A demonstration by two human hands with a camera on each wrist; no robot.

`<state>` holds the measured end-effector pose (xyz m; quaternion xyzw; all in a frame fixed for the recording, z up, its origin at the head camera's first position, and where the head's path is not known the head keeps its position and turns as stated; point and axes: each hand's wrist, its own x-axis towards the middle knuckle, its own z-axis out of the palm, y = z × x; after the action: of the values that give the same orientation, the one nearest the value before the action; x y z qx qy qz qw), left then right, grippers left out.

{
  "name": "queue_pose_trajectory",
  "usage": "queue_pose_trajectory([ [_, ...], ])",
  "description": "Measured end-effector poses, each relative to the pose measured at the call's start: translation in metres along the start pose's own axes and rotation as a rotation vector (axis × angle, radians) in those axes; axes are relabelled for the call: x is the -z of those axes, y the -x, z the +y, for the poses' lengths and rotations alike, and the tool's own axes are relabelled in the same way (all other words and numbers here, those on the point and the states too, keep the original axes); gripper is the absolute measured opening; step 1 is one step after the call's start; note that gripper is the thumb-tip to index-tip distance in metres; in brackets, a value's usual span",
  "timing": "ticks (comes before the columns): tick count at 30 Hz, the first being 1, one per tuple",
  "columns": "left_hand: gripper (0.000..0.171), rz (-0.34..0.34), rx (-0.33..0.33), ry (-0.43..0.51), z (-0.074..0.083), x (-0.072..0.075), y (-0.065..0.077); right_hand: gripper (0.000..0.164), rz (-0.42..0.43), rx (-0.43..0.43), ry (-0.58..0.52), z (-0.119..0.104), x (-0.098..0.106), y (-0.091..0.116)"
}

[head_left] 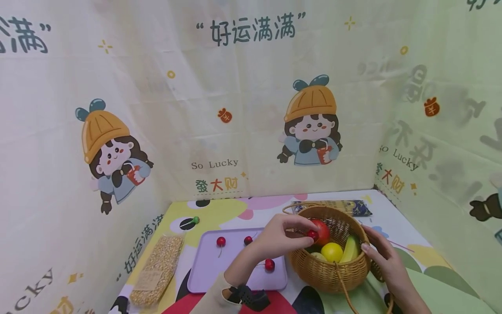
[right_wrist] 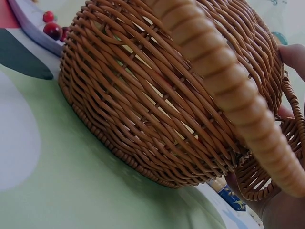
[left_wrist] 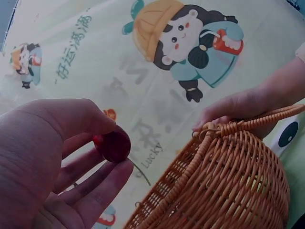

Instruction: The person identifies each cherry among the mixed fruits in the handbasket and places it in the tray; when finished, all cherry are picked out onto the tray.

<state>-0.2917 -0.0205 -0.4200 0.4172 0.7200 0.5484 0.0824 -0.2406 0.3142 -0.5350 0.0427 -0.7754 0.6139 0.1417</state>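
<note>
My left hand (head_left: 272, 239) pinches a dark red cherry (left_wrist: 114, 144) between thumb and fingertips, its thin stem hanging free. In the head view this cherry (head_left: 312, 235) is over the mouth of a brown wicker basket (head_left: 327, 274). Inside the basket are a larger round red fruit (head_left: 323, 232), a yellow lemon (head_left: 332, 252) and a banana (head_left: 351, 248). At the basket's right side, my right hand (head_left: 388, 261) grips the rim with the thumb on top. A looped handle (right_wrist: 228, 86) crosses close in front of the right wrist camera.
Left of the basket lies a lilac tray (head_left: 204, 272) with several cherries, among them one at its upper left (head_left: 221, 241). A clear bag of corn kernels (head_left: 158, 266) lies further left. Behind the basket is a blue and gold packet (head_left: 361, 208). A small green object (head_left: 195, 220) sits at the back left.
</note>
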Motion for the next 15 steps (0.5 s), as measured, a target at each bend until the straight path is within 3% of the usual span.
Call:
queue_pose_trajectory([
  [7, 0.027, 0.056, 0.035, 0.06, -0.005, 0.01, 0.019, 0.06, -0.002, 0.005, 0.007, -0.001, 0.0, 0.0],
  [15, 0.027, 0.135, 0.021, 0.077, -0.01, 0.025, 0.041, 0.06, 0.0, 0.007, -0.001, -0.001, 0.001, 0.0],
])
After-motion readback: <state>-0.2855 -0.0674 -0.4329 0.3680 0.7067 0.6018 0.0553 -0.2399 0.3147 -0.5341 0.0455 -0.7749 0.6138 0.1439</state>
